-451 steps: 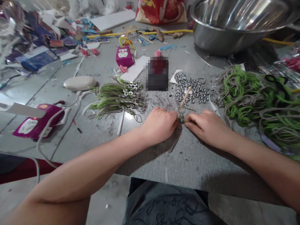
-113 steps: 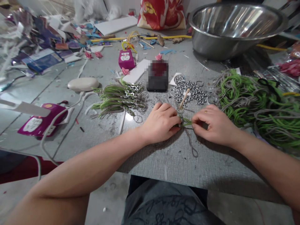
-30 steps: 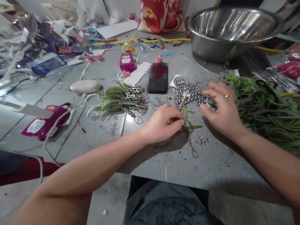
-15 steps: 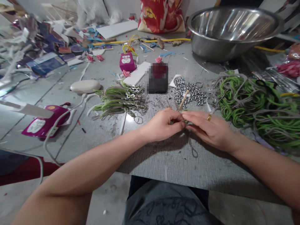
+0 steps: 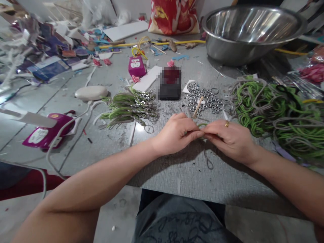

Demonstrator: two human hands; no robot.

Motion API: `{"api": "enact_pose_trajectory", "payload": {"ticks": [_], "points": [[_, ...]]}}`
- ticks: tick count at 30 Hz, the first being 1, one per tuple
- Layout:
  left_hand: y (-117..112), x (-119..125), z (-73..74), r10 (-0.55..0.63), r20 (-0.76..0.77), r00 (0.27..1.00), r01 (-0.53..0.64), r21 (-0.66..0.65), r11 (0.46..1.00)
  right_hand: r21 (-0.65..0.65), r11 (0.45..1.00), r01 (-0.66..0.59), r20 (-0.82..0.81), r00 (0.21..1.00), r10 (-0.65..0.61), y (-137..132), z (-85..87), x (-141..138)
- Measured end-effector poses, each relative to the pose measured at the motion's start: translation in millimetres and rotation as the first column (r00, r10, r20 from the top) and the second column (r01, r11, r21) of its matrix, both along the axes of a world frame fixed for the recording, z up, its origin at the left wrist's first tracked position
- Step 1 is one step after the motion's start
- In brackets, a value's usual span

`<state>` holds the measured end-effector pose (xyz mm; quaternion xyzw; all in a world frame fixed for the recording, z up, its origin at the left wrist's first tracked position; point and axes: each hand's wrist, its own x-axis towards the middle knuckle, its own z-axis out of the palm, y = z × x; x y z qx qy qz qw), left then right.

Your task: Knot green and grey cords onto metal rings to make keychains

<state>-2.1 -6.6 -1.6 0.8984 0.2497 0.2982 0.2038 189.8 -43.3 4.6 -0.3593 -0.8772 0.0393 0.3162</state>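
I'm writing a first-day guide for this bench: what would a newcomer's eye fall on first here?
Probably the big, shiny steel bowl at the far right of the table, with a red patterned bag to its left. Next might come the tangled heap of green and grey cords on the right, nearer than the bowl. Front and centre, the left grip and right grip meet, pinching at a green cord.

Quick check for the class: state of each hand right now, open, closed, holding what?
Left hand: closed, pinching the green cord.
Right hand: closed, pinching the same cord right beside the left hand.
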Motion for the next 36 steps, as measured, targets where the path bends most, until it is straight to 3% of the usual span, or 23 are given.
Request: {"api": "enact_pose_trajectory", "payload": {"ticks": [5, 15, 21, 28, 36], "points": [[0.2, 0.7, -1.6, 0.034, -0.005, 0.999, -0.033, 0.021, 0.999, -0.022, 0.998, 0.057, 0.026, 0.998, -0.057, -0.8, 0.9, -1.9], [-2.9, -1.3, 1.8, 0.053, -0.046, 0.998, -0.052, 0.012, 0.999, -0.048, 0.998, 0.047, 0.050, 0.998, -0.045, -2.1, 1.2, -0.9], [-3.4, -0.3, 0.7, 0.103, -0.192, 0.976, -0.076, 0.146, 0.986, -0.106, 0.993, 0.061, 0.126, 0.991, -0.048, -1.6, 0.1, 0.4], [-0.4, -5.0, 0.3, -0.007, -0.303, 0.953, -0.003, -0.031, 1.000, -0.217, 0.976, -0.012, 0.162, 0.986, 0.048, 1.0, -6.8, 2.8], [2.0, -3.8, -5.1, -0.049, -0.314, 0.948, 0.033, -0.056, 0.998, -0.234, 0.972, 0.011, 0.190, 0.981, 0.034, 4.3, -13.0, 2.0]]}}
